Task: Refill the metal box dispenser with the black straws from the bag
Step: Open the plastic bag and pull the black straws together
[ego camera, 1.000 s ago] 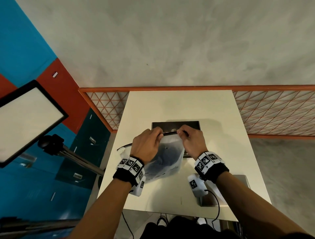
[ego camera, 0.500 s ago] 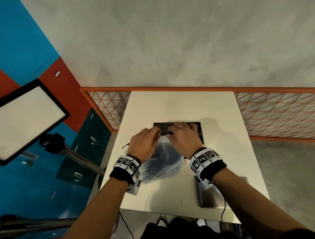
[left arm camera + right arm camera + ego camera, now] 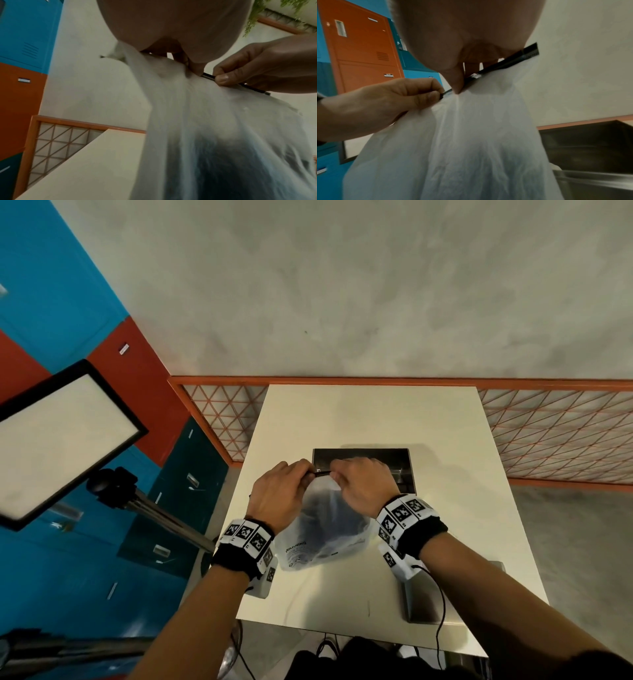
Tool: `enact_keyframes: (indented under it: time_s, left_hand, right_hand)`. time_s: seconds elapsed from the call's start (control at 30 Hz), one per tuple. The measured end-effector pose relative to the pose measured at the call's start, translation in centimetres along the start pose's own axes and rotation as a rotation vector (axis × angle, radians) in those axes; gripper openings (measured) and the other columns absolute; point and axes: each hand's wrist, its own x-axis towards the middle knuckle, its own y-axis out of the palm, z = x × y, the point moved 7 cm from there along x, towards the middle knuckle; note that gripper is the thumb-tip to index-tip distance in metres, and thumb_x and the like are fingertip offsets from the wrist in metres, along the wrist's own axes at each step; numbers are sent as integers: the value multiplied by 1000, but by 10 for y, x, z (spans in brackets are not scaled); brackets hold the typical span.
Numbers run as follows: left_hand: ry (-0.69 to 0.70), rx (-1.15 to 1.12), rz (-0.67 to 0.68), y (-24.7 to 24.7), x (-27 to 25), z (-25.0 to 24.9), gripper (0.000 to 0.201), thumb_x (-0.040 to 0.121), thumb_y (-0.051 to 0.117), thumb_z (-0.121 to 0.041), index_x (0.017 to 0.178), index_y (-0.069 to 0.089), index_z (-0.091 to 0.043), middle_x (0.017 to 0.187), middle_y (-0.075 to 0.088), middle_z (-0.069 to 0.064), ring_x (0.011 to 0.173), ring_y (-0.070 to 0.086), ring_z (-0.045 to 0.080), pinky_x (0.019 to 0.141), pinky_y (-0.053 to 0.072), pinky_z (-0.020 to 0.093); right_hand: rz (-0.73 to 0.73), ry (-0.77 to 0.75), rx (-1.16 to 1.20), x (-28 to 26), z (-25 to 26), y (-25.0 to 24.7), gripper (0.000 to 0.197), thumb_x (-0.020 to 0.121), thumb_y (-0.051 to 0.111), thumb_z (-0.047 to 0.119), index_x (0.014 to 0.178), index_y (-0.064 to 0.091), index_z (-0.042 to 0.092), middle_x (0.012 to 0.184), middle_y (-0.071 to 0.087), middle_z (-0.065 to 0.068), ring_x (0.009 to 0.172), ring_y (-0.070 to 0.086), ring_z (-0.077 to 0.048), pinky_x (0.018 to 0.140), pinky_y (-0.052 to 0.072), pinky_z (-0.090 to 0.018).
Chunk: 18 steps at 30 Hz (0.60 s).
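Observation:
A translucent plastic bag point(image 3: 325, 529) with a dark mass of black straws inside hangs over the white table point(image 3: 342, 416). A black zip strip point(image 3: 322, 473) runs along its top. My left hand point(image 3: 281, 491) and right hand point(image 3: 363, 484) pinch that strip close together, thumbs against curled fingers. In the left wrist view the right hand's fingers point(image 3: 221, 79) nip the strip point(image 3: 208, 76) above the bag point(image 3: 205, 121). The right wrist view shows the left hand point(image 3: 426, 94) doing the same on the strip point(image 3: 505, 63). The open metal box dispenser point(image 3: 394, 460) stands just behind my hands, its inside dark.
A flat metal lid point(image 3: 424, 601) lies at the table's near right corner, under my right forearm. A light panel on a tripod point(image 3: 61, 440) stands left of the table. An orange mesh rail point(image 3: 376, 380) runs behind the table.
My right hand has slid left along the bag's black strip, so both hands now pinch it nearly side by side. The bag hangs more bunched beneath them.

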Motion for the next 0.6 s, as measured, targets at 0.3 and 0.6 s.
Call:
enact_keyframes:
  time_s: [0.3,0.6]
  left_hand:
    - [-76,-17,-8,-13,-5,18,14,106,49,-33,108,59,-23,95,67,-7,86,59,21,61,38,32]
    - [-39,-48,-11,-14,-5,17,12,106,52,-31,109,60,-23,95,65,-8,86,57,18,59,41,33]
  right_hand:
    - [-9,20,-19,6,-14,-2,24,97,42,36,100,61,22,97,64,2,89,63,-25,72,47,-35]
    - [35,-193,-17,23,38,18,24,105,37,33,112,55,20,99,61,-1,101,57,-26,78,44,-40]
